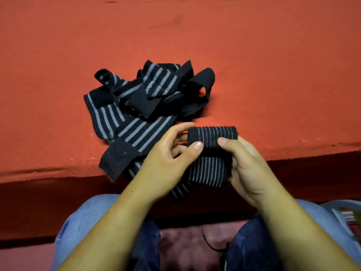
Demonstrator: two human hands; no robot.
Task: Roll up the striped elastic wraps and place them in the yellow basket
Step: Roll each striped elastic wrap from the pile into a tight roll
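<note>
Left hand (172,153) and right hand (242,163) both pinch the half-rolled wrap (212,137) to keep its coil tight; loose wraps (136,106) wait on the red bench (273,75) beyond.

Two grips (166,159) (248,169), one wrap (212,135), one heap (136,98)

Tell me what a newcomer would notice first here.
At lower centre, the left hand and right hand grip a partly rolled striped wrap at the near edge of the red surface. Behind them, left of centre, a tangled pile of unrolled wraps lies on that surface.
</note>
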